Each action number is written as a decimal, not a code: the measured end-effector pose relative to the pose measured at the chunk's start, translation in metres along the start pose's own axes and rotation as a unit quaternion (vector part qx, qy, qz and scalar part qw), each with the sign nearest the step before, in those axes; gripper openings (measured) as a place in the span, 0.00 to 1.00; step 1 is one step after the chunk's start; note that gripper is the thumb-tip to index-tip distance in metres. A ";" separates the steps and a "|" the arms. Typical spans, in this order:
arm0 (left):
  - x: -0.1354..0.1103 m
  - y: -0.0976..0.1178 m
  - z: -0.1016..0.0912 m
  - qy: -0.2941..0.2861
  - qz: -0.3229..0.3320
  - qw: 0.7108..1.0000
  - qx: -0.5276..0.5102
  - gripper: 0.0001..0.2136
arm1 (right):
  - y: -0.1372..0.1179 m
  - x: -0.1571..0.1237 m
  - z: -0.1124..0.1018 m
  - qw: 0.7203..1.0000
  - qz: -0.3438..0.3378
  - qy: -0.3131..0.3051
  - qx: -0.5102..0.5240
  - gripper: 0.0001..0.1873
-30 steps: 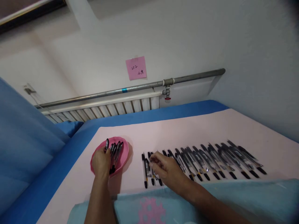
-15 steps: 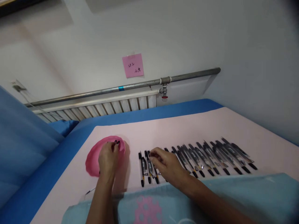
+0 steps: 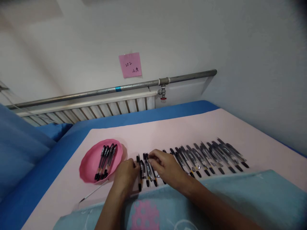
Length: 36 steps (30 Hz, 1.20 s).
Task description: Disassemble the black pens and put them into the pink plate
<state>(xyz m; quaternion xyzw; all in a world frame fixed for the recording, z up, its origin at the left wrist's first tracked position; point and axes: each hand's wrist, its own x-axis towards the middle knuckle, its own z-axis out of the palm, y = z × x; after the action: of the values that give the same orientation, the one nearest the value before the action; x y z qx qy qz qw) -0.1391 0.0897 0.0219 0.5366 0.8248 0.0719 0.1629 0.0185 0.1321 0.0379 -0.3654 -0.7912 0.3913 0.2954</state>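
Observation:
My left hand [image 3: 127,174] is at the left end of a row of pens, its fingertips closed on the upper part of the leftmost black pen [image 3: 140,179]. Just to the right, my right hand [image 3: 165,166] has its thumb and index finger pinched at the top end of another pen [image 3: 153,175]. Its palm covers part of the row. Beyond it, several pens [image 3: 206,159] with black ends and clear barrels lie slanted side by side, with small shiny pieces among them. A pink scalloped bowl [image 3: 86,163] at left holds several black pens [image 3: 105,161].
A thin white stick with a dark tip [image 3: 92,194] lies near the bowl. Pink sheeting [image 3: 155,134] covers the blue surface [image 3: 134,118]. Light blue cloth [image 3: 230,188] lies along the near edge. Behind are a radiator [image 3: 107,108], a metal pipe [image 3: 96,93] and a pink note [image 3: 130,65].
My left hand has left the bowl and moved right to the leftmost pen, uncovering the pens in the bowl. My right hand stays at the row. The view has shifted slightly.

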 end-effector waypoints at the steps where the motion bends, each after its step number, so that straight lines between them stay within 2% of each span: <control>1: 0.001 -0.001 0.000 -0.007 -0.001 1.000 0.004 0.12 | 0.000 0.000 0.000 1.000 -0.002 -0.001 -0.001 0.06; 5: 0.004 -0.008 -0.001 0.003 -0.019 0.999 -0.030 0.09 | 0.000 0.000 0.000 1.000 -0.006 -0.003 -0.012 0.06; 8: 0.003 -0.008 -0.003 0.034 -0.041 0.981 -0.187 0.07 | 0.002 -0.002 0.006 1.000 0.004 -0.019 0.002 0.06; 9: 0.002 -0.005 -0.004 0.030 -0.035 0.962 -0.269 0.07 | 0.003 -0.003 0.009 0.999 0.011 -0.028 0.018 0.06; 11: -0.003 0.004 -0.004 0.006 -0.004 0.903 -0.429 0.09 | 0.006 -0.004 0.015 0.997 0.033 -0.044 0.057 0.08; 13: -0.009 0.013 -0.005 -0.016 0.027 0.850 -0.526 0.10 | 0.007 -0.004 0.019 0.993 0.055 -0.053 0.087 0.10; 14: -0.010 0.016 -0.005 -0.026 0.041 0.835 -0.548 0.10 | 0.008 -0.003 0.020 0.992 0.064 -0.053 0.094 0.10; 16: -0.011 0.017 -0.006 -0.039 0.055 0.827 -0.558 0.11 | 0.009 -0.001 0.018 0.991 0.080 -0.039 0.098 0.10; 18: -0.007 0.011 -0.004 -0.025 0.041 0.848 -0.528 0.11 | 0.010 0.003 0.013 0.991 0.094 -0.014 0.097 0.10; 19: -0.003 0.008 -0.002 -0.002 0.024 0.869 -0.495 0.11 | 0.010 0.005 0.010 0.990 0.100 -0.001 0.096 0.10; 22: 0.010 -0.001 0.005 0.080 -0.016 0.945 -0.315 0.08 | 0.013 0.008 0.006 0.990 0.101 0.020 0.098 0.10; 24: 0.017 -0.003 0.009 0.083 -0.015 0.977 -0.195 0.07 | 0.015 0.008 0.006 0.990 0.093 0.021 0.103 0.11; 26: 0.022 -0.002 0.012 0.063 -0.013 0.989 -0.131 0.08 | 0.016 0.007 0.007 0.990 0.085 0.019 0.110 0.11; 29: 0.023 0.000 0.012 0.050 -0.016 0.993 -0.106 0.08 | 0.016 0.006 0.008 0.990 0.079 0.014 0.112 0.11; 36: 0.011 -0.002 0.000 0.007 -0.027 1.000 -0.011 0.10 | 0.014 0.006 0.006 0.992 0.074 0.013 0.100 0.10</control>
<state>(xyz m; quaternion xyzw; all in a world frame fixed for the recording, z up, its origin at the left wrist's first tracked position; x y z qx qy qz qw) -0.1445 0.0988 0.0194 0.5119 0.8393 0.0803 0.1644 0.0159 0.1401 0.0248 -0.3964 -0.7150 0.4846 0.3111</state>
